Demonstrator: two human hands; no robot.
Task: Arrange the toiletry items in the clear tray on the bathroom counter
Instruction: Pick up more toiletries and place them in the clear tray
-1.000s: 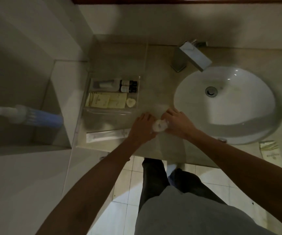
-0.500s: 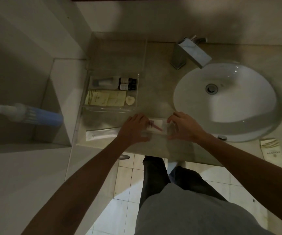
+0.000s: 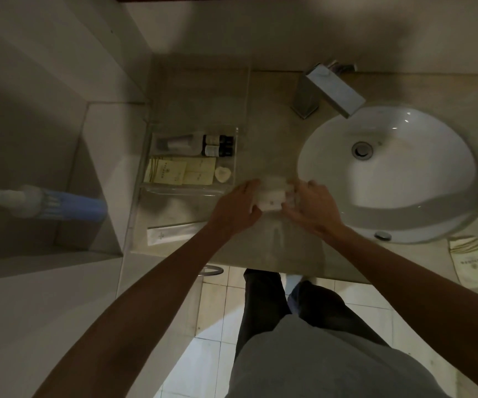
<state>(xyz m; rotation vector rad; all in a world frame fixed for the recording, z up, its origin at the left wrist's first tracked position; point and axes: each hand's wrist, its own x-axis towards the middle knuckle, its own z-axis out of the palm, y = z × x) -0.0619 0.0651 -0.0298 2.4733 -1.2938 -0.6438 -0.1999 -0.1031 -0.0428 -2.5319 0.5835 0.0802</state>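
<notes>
1. Grip state. The left hand (image 3: 239,206) and the right hand (image 3: 311,206) both held a small white packet (image 3: 270,198) between them, just above the counter (image 3: 275,133), near its front edge. The fingers curled round the packet's two ends; how firmly they held could not be told, as the packet was blurred.

2. Location of task items. The clear tray (image 3: 236,156) stood just left of and beyond the hands. It already held a tube (image 3: 178,142), two dark bottles (image 3: 217,145), yellow sachets (image 3: 178,173) and a heart-shaped soap (image 3: 222,173).

3. Hazard: drop. The packet looked light and slick. A loosened hold at either end would probably have let it fall onto the counter or over the near edge to the floor.

4. Hazard: tray displacement. The left hand lay close to the tray's near right corner. A careless reach could have nudged the tray or disturbed the soap.

5. Hazard: omission. A long white box (image 3: 174,234) at the near left and a sachet (image 3: 470,261) right of the sink (image 3: 390,211) lay outside the tray and could have been overlooked.

6. Hazard: visibility. Dim light made the clear walls hard to see.
</notes>
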